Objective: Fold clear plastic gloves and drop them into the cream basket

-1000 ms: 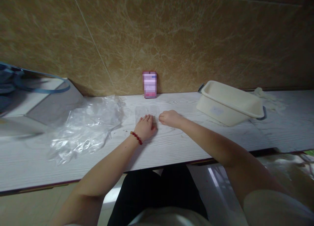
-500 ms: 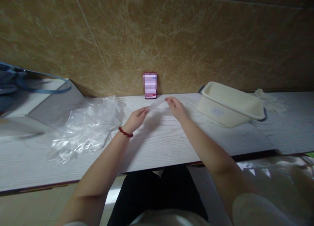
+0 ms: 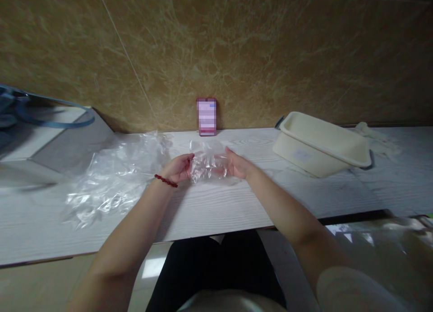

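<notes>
Fingers of the left hand (image 3: pixel 178 168) are closed on the left edge of 1 clear plastic bag (image 3: pixel 208 160), with the thumb near its upper left corner. Fingers of the right hand (image 3: pixel 238 165) grip the opposite edge, some of them seeming to lie behind the film. So the bag sits directly between the 2 hands, right of the left fingers and left of the right fingers, touching both; neither hand is nearer. It spans the gap side to side over the table (image 3: pixel 209 210), but it is too crumpled to tell its long axis, or whether its lower edge touches the tabletop. Beyond it, 1 phone (image 3: pixel 207 117) leans upright against the wall (image 3: pixel 203 45). The left hand is just beside a loose pile of clear plastic (image 3: pixel 117 174); the right is nearer the cream tub (image 3: pixel 313 160).
</notes>
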Tool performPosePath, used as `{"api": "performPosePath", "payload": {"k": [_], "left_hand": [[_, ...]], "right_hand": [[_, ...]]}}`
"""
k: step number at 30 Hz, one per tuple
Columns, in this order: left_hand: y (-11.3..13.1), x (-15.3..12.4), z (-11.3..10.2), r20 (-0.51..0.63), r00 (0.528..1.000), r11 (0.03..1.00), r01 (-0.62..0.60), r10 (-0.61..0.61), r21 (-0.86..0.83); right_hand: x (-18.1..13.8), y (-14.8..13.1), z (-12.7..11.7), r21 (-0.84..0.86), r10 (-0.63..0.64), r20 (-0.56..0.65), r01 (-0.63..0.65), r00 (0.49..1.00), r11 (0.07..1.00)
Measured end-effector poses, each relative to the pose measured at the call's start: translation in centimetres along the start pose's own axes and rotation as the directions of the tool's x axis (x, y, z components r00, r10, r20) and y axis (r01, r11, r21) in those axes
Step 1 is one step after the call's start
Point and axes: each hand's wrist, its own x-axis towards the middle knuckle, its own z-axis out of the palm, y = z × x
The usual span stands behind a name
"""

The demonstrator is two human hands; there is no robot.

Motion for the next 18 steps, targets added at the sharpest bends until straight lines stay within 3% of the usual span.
{"api": "performPosePath", "payload": {"k": [5, 9, 18], "left_hand": [[-0.8, 0.6, -0.4, 0.089, 0.996, 0.999, 0.022, -0.025, 0.031], [-1.0, 0.3, -0.3, 0.154, 0.988, 0.998, -0.016, 0.007, 0.059], [-0.5, -0.5, -0.9, 0.162, 0.984, 0.996, -0.08, 0.073, 0.034]], "right_hand": [[0.2, 0.5, -0.4, 0.009, -0.015, -0.042, 0.016, 0.999, 1.0], [0.2, 0.5, -0.5, -0.023, -0.032, -0.001, 0.032, 0.999, 0.999], [-0.1, 0.3, -0.4, -0.08, -0.124, -0.009, 0.123, 0.992, 0.989]]}}
